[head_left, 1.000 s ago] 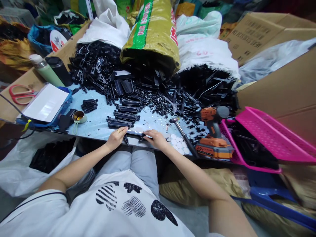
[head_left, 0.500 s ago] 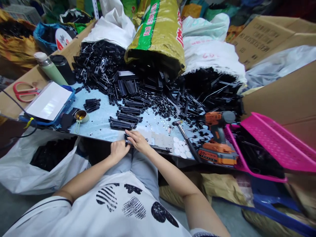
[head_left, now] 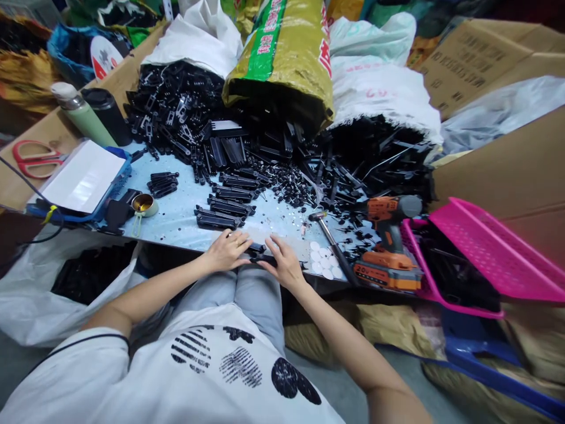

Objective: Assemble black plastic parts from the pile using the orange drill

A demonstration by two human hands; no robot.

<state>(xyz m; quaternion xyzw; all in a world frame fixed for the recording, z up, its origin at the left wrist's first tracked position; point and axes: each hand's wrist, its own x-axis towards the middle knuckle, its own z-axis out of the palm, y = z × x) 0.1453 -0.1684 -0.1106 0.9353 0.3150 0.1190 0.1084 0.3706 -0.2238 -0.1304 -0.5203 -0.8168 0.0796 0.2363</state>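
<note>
A black plastic strip (head_left: pixel 258 253) lies at the near edge of the light blue table (head_left: pixel 176 221), and both my hands are on it. My left hand (head_left: pixel 227 250) grips its left end, fingers curled, a ring showing. My right hand (head_left: pixel 282 262) presses on the right end, fingers bent over the part. Just beyond them lie short stacks of assembled black strips (head_left: pixel 223 213). White round stickers (head_left: pixel 324 259) sit to the right of my right hand.
Open sacks (head_left: pixel 282 65) spill heaps of black parts (head_left: pixel 309 159) across the table's back. An orange cordless drill (head_left: pixel 386 241), a hammer (head_left: pixel 329 238) and a pink basket (head_left: pixel 481 250) are at the right. Bottles (head_left: pixel 86 118), red scissors (head_left: pixel 33 159), a small metal cup (head_left: pixel 143 206) are at the left.
My hands came together at the strip's left end, then spread apart again along it. The strip stays at the table's near edge.
</note>
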